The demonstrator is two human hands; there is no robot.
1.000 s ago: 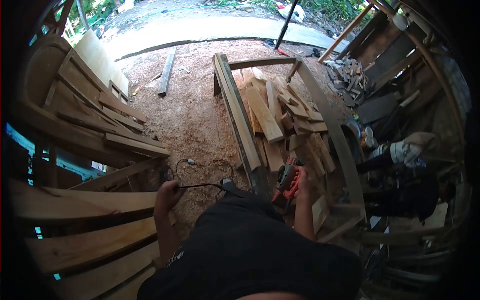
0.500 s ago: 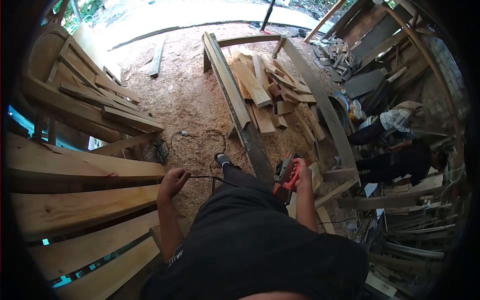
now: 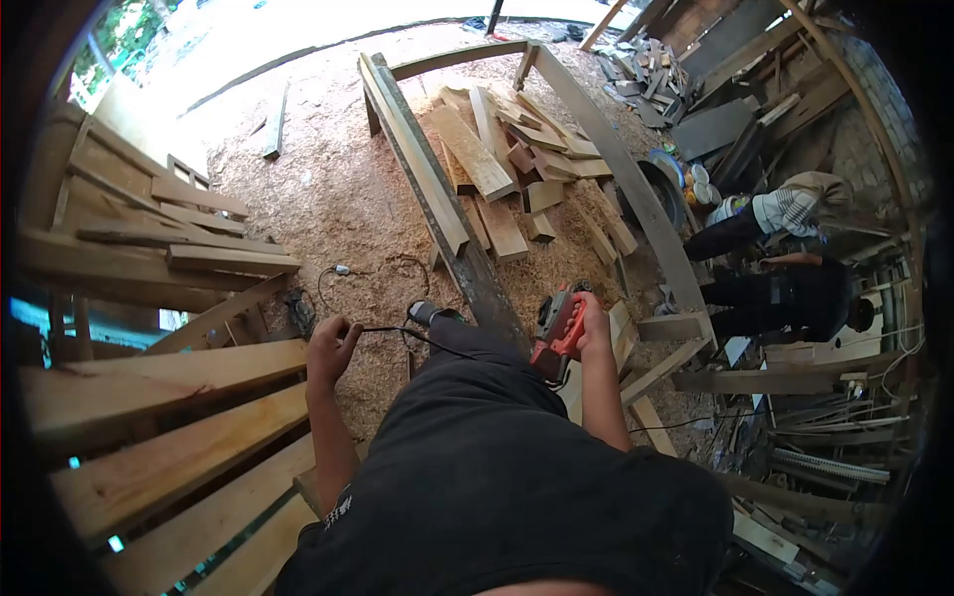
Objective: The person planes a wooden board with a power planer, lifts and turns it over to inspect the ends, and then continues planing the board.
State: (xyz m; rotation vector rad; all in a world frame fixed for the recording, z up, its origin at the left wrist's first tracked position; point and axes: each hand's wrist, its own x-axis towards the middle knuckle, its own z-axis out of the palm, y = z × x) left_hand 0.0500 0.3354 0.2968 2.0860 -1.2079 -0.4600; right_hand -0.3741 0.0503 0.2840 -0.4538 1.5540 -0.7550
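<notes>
My right hand (image 3: pixel 594 323) is wrapped round the handle of a red and dark electric planer (image 3: pixel 558 336), held at my right side beside a long dark beam (image 3: pixel 497 308). The tool's underside is turned away, so I cannot see it fully. On the other side, my left hand (image 3: pixel 333 348) is closed on a black power cord (image 3: pixel 393 330). From its fingers the cord runs right across my leg towards the planer. Nearest to this hand are wide planks (image 3: pixel 189 372) at the left.
A wooden frame (image 3: pixel 651 223) surrounds piled cut boards (image 3: pixel 497 174) on a shavings-covered floor (image 3: pixel 318 214). A cord with a white connector (image 3: pixel 342 269) lies near my foot (image 3: pixel 432 313). Two people (image 3: pixel 775 214) stand at the right near stacked timber. Lumber leans at the left.
The view has shifted, so the frame and boards appear farther left and higher. My left hand has risen slightly, still gripping the cord, which bends more. The planer stays in my right hand.
</notes>
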